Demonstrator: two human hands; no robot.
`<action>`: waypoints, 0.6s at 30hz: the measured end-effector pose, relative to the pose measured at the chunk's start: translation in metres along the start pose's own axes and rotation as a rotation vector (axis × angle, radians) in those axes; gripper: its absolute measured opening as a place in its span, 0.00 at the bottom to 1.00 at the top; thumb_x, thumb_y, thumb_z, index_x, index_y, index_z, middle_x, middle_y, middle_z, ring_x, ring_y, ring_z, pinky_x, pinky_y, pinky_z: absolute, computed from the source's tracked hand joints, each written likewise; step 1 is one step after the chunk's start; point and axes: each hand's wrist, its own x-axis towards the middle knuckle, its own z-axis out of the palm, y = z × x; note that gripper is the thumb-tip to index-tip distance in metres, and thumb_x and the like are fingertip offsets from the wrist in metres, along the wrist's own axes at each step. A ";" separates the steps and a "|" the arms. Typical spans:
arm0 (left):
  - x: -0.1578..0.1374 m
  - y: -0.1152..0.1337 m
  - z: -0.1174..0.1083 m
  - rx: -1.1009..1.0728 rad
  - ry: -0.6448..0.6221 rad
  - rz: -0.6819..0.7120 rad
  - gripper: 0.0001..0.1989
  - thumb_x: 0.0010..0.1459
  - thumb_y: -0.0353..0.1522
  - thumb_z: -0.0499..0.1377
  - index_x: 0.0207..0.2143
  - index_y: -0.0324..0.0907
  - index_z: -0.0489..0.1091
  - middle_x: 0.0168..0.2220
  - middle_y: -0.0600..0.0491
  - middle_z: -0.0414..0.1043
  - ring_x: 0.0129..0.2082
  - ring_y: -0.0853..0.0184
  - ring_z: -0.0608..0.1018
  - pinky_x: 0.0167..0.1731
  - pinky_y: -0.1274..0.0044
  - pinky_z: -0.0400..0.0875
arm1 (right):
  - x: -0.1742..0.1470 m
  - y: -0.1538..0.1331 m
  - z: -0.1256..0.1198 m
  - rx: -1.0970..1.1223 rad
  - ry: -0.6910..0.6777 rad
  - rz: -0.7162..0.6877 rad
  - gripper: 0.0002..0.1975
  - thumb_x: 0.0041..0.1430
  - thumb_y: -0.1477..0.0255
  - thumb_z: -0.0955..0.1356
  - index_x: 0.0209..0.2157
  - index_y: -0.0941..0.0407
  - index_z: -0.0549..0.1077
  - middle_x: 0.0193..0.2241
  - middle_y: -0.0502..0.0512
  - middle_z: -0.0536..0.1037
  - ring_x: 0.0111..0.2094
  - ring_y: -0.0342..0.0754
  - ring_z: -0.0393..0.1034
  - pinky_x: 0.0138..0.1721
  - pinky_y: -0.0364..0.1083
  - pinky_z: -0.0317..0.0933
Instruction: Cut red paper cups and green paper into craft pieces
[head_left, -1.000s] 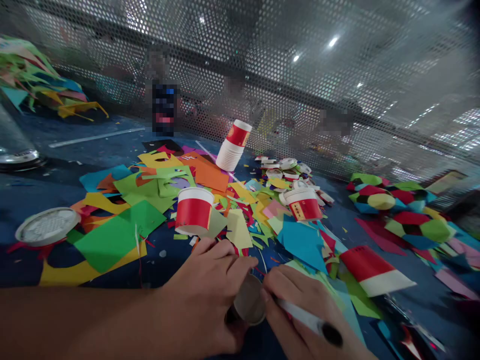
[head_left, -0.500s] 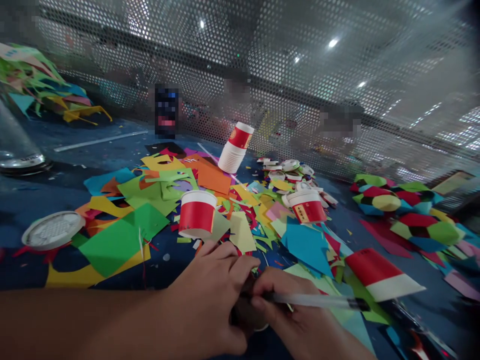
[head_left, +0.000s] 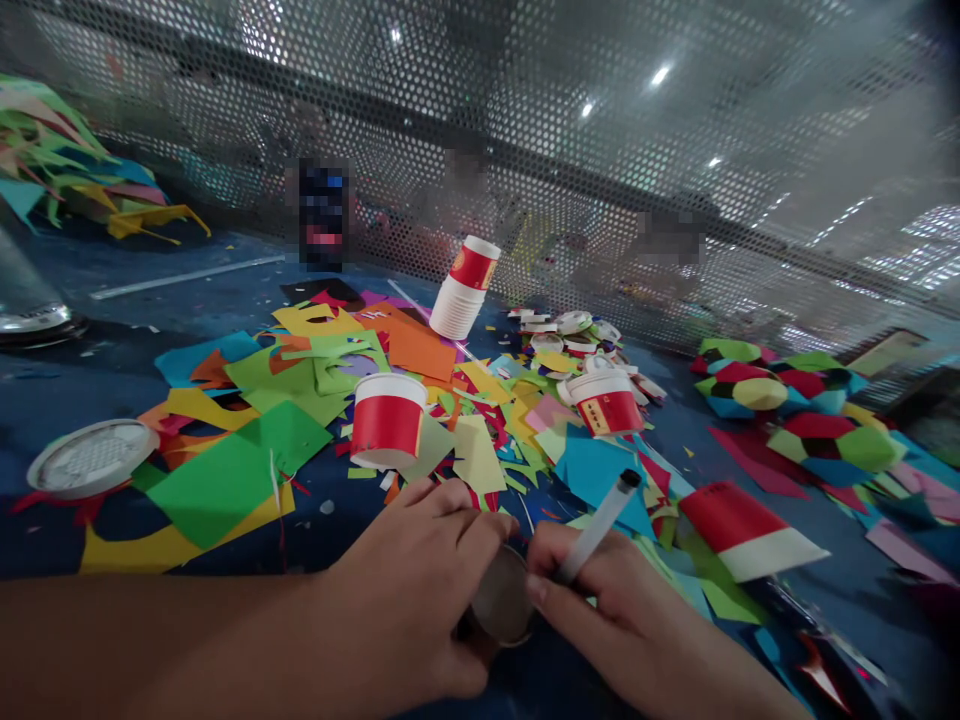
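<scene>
My left hand [head_left: 431, 590] curls round a small grey-brown round piece [head_left: 504, 597] with a thin pale edge, low in the middle of the head view. Whether it is a flat disc or a cup's base I cannot tell, as the fingers cover part of it. Against its right side, my right hand [head_left: 600, 590] closes on a pen [head_left: 600, 525] with a pale translucent barrel and a black end pointing up and right. The pen's tip is hidden by the fingers. Just beyond the hands stands a red and white paper cup [head_left: 388, 422].
Coloured paper scraps [head_left: 300, 360] spread over the dark blue table [head_left: 225, 270]. A stack of paper cups [head_left: 465, 290] leans behind, with another cup [head_left: 609, 405] to the right. A flattened red-white cup piece [head_left: 750, 530], paper balls [head_left: 836, 445] and a white lid [head_left: 94, 457] lie around.
The pen has swung from nearly level to slanting upward in my right hand. My right hand has shifted slightly right, uncovering more of the round piece under my left hand.
</scene>
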 end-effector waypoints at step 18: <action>0.002 -0.001 0.003 -0.013 0.020 0.010 0.22 0.45 0.33 0.59 0.45 0.41 0.68 0.40 0.49 0.75 0.42 0.56 0.73 0.43 0.66 0.66 | 0.007 0.009 0.013 -0.096 0.160 -0.378 0.09 0.66 0.77 0.63 0.31 0.54 0.65 0.30 0.49 0.73 0.33 0.45 0.67 0.36 0.43 0.62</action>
